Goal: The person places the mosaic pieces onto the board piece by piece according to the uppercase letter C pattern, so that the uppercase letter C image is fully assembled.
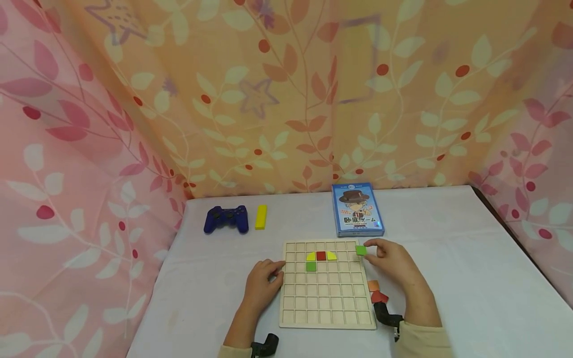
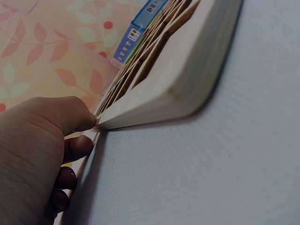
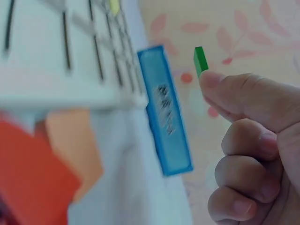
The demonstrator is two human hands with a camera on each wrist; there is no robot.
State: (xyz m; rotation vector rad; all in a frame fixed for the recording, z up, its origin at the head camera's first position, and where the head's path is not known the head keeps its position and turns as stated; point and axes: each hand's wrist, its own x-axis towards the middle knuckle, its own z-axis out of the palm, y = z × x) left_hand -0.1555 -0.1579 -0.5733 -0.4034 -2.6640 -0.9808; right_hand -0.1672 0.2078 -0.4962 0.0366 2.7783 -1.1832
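Note:
Pinched between the thumb and index finger of my right hand [image 1: 394, 261], a small green square tile [image 1: 360, 250] is at the upper right corner of the wooden grid board [image 1: 327, 318]. The right wrist view shows this green tile [image 3: 200, 60] edge-on at the fingertips, the other fingers curled in. My left hand [image 1: 263, 282] rests beside the board's left edge, its fingertips touching that edge; the left wrist view shows the thumb at the board's side [image 2: 145, 112]. On the board, a red square [image 1: 321, 256] lies between two yellow rounded pieces [image 1: 311, 256], with another green square [image 1: 311, 266] below the left one.
Orange [image 1: 373, 286] and red pieces [image 1: 379, 297] lie by the board's right edge, near the right wrist. Behind the board stands a blue game box [image 1: 358, 211]. A blue game controller [image 1: 226, 220] and a yellow bar [image 1: 261, 217] lie at the back left.

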